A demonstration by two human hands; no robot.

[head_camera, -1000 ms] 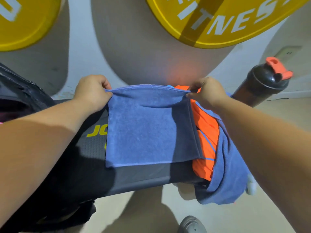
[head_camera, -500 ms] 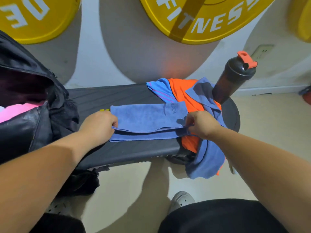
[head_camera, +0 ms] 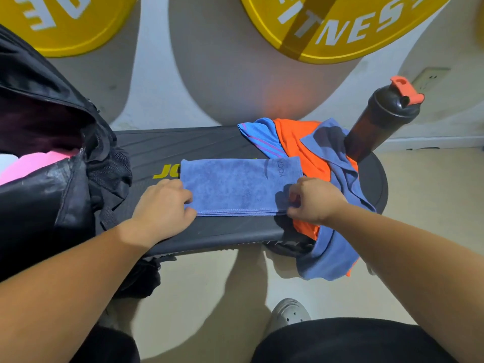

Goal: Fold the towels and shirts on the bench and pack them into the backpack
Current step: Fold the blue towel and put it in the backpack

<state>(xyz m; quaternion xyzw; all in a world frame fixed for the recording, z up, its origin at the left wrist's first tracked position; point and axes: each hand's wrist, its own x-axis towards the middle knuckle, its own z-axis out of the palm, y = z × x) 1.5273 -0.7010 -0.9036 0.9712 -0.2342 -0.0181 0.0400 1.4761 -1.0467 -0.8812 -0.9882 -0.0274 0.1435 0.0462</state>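
Our left hand (head_camera: 162, 203) and right hand (head_camera: 313, 200) pinch the ends of the towel (head_camera: 235, 184); it looks light and floppy, so we'd grip its corners.

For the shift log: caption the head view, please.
Left hand and right hand hold a folded blue towel by its ends on the bench; open backpack left, unfolded clothes right.

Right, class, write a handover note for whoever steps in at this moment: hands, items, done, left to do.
Left hand grips the folded blue towel at its left end; right hand pinches the right end.
It lies on the bench.
Backpack open at left, something pink inside.
Orange shirt, blue shirt, second towel heaped at right, unfolded.
Left: pack this towel, then fold and pack the heap.
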